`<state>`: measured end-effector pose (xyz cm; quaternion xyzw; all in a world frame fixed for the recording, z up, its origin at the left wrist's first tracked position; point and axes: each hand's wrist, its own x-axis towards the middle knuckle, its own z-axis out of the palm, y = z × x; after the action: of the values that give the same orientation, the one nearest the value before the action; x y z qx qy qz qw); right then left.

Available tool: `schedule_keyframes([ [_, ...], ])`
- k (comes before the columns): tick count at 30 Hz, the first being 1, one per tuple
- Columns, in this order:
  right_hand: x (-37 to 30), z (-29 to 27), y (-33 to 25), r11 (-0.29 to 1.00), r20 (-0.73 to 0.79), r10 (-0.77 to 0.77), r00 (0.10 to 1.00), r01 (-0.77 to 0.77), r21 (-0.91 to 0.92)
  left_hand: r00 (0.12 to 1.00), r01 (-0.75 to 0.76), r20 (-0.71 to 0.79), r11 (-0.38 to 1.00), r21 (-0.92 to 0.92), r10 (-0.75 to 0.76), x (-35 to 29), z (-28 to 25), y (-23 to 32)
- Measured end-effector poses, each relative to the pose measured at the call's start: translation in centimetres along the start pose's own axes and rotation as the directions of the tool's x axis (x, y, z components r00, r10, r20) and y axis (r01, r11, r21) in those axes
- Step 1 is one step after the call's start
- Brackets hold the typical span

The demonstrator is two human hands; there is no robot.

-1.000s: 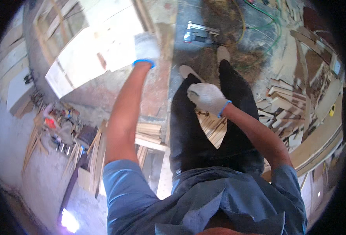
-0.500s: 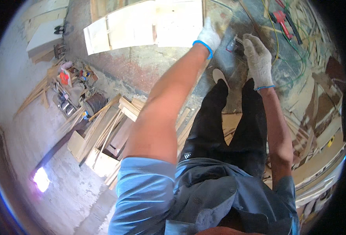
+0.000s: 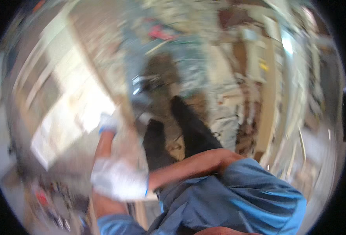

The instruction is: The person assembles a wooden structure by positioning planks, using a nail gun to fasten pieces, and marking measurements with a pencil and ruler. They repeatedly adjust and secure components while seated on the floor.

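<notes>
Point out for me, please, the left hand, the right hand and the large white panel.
Left hand (image 3: 108, 122): head view, middle of the gloved hand, blurred.
Right hand (image 3: 120, 179): head view, middle of the gloved hand.
White panel (image 3: 71, 110): head view, its bright flat face.

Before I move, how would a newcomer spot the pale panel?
Start at the person's dark-trousered legs. Left of them is the gloved left hand, by the edge of the pale panel. Its broad, bright surface stands out from the darker floor.

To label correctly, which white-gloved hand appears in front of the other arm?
The right hand, overlapping the bare left forearm; the left hand appears beside the pale flat panel.
</notes>
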<state>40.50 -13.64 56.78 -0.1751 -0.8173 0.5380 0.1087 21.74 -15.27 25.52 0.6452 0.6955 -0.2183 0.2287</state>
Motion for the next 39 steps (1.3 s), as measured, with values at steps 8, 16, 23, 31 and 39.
schedule_keyframes([
  [8, -6.2, -7.7, 4.0, 0.911, -0.308, 0.169, 0.936, -0.029, 0.410, 0.928, -0.295, 0.265, 0.951, 0.088, 0.263, -2.4, 6.0, 5.3],
  [16, -26.5, -28.8, 21.6, 0.645, -0.705, 0.664, 0.250, -0.668, 0.371, 0.769, -0.518, 0.380, 0.849, -0.099, 0.514, -1.8, 3.4, 14.2],
  [23, -40.6, -38.9, 22.7, 0.584, -0.853, 0.503, -0.139, -0.673, 0.454, 0.885, -0.132, 0.284, 0.783, -0.607, 0.369, 3.1, -4.3, 18.6],
  [31, -53.8, -41.2, 24.7, 0.312, -0.948, -0.021, -0.318, -0.903, 0.295, 0.873, 0.234, 0.459, 0.684, -0.691, 0.165, 7.9, -18.8, 26.5],
  [39, -60.4, -39.1, 29.6, 0.058, -0.986, 0.059, -0.153, -0.986, 0.157, 0.696, -0.679, 0.400, 0.728, 0.096, 0.597, 9.2, -21.7, 33.5],
])
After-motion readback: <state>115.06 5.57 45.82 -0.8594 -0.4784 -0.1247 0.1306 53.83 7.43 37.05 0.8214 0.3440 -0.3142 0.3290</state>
